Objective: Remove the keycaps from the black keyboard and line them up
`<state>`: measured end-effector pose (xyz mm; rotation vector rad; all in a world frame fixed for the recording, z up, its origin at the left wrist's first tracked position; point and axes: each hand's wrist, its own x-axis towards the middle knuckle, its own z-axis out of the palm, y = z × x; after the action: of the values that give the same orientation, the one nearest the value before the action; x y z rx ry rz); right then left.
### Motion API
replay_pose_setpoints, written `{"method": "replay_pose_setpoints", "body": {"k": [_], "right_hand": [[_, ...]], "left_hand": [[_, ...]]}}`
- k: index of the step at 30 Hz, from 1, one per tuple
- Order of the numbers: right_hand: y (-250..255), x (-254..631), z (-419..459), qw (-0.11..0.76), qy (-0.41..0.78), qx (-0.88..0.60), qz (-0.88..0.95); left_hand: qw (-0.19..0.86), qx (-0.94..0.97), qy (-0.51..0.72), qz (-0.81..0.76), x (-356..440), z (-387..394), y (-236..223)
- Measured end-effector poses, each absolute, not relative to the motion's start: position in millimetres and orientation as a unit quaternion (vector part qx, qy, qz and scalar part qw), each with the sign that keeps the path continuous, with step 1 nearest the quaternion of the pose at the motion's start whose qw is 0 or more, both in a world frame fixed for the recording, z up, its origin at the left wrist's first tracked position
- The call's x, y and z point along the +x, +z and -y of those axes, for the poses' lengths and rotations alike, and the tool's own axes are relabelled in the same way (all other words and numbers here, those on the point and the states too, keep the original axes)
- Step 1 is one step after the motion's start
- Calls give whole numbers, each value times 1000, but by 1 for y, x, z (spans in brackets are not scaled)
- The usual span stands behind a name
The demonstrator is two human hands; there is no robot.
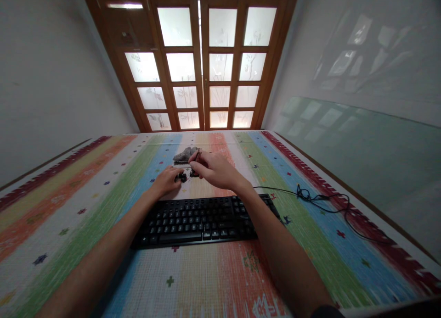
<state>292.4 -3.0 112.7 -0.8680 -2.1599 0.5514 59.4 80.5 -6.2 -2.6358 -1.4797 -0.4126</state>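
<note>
Fingers of the right hand (217, 170) are pinched on a slender item (198, 154); a black piece (182, 176) is touched by the left hand (166, 182), grip unclear, between computer keyboard (203, 219) and grey cloth (185, 155) on the bench (196, 279).

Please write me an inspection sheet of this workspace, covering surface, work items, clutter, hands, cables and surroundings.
Surface: striped, patterned tablecloth.
Work items: black keyboard beneath the forearms; small dark pieces at the left fingertips, too small to identify.
Clutter: crumpled grey cloth just beyond the hands.
Hands: left hand at the dark pieces; right hand raised beside it, fingertips together, grip unclear.
Cables: black cable, loosely bundled, right of the keyboard; its ends cannot be made out.
Surroundings: wooden doors with frosted panes ahead, pale walls either side.
</note>
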Motion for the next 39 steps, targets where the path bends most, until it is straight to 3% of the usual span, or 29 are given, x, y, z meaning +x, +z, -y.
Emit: {"method": "replay_pose_setpoints", "body": {"k": [18,39], "right_hand": [[112,291,3,340,209,-345,849],[111,290,3,334,198,-337,858]], "left_hand": [[-3,-863,-176,474,55,-74,-5],[29,-859,-148,489,51,-82,-7]]}}
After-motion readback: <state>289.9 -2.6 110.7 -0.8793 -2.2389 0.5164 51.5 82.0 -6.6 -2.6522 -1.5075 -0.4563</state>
